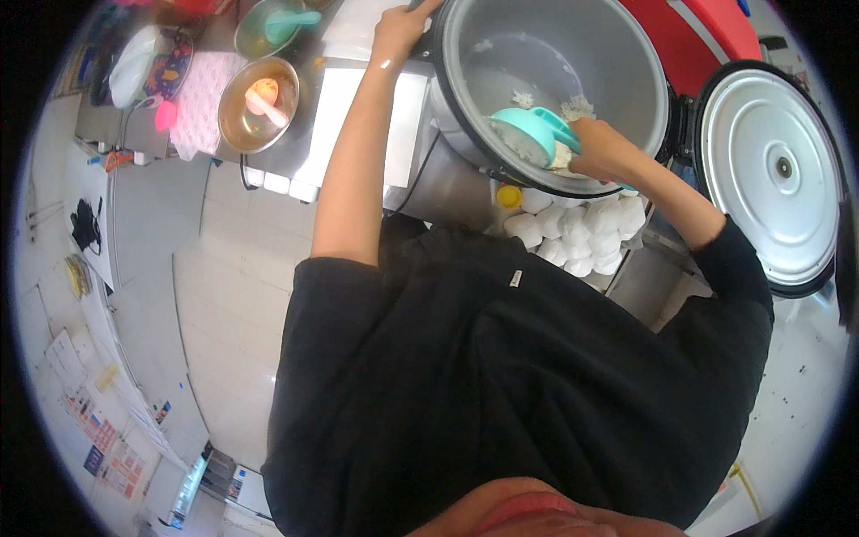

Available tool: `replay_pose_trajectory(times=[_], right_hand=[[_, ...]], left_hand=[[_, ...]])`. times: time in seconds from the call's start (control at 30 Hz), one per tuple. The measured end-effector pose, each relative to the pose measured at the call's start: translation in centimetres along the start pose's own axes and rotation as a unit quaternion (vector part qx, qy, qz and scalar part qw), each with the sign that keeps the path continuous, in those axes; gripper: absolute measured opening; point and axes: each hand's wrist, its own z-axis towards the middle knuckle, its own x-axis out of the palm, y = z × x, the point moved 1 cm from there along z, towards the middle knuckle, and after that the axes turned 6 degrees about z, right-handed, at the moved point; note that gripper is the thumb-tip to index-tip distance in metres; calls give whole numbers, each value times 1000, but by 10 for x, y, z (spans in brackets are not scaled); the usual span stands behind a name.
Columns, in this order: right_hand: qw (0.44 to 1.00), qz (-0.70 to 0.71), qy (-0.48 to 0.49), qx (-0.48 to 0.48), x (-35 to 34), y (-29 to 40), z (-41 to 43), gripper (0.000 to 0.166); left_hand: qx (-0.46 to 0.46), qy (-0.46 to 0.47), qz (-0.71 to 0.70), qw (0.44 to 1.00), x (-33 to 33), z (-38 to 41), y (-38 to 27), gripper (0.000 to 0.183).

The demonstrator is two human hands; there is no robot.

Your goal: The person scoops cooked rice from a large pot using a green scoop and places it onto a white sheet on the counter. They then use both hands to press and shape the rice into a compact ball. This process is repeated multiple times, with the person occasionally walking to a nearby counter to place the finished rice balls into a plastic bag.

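A large rice cooker [463,144] stands open before me, its grey inner pot [557,50] holding clumps of white rice [577,107] low on the near side. My right hand [600,149] reaches into the pot and grips the handle of a turquoise scoop [527,131]. Rice shows at the scoop's bowl, by the pot's near wall. At the cooker's left side, my left hand [399,30] holds on near the dark side handle; its fingers are partly hidden. The round metal lid [772,174] hangs open on the right.
White wrapped bundles [577,231] and a yellow cap [509,197] sit below the cooker's near rim. Leftward on the counter are a metal bowl [231,111] with a pink-handled ladle, another bowl [248,43] with a turquoise ladle, and white sheets [345,124]. A red container [704,33] stands behind.
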Motion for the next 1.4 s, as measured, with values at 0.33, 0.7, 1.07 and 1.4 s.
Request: replay_pose_trajectory(times=[0.33,0.7,1.07,1.4], right_hand=[[918,360,163,31,-41,-2,-38,28],[228,928,282,-83,248,137,84,68],[952,157,-244,93,275,239,241,75],[886,234,-379,126,279,250,266,76]], left_hand=[[49,51,-9,997,-1,11,15,68],[182,87,400,894,-110,-12,275,66],[127,125,526,832,-111,-43,316,131],[103,124,574,803,-106,-41,301,130]])
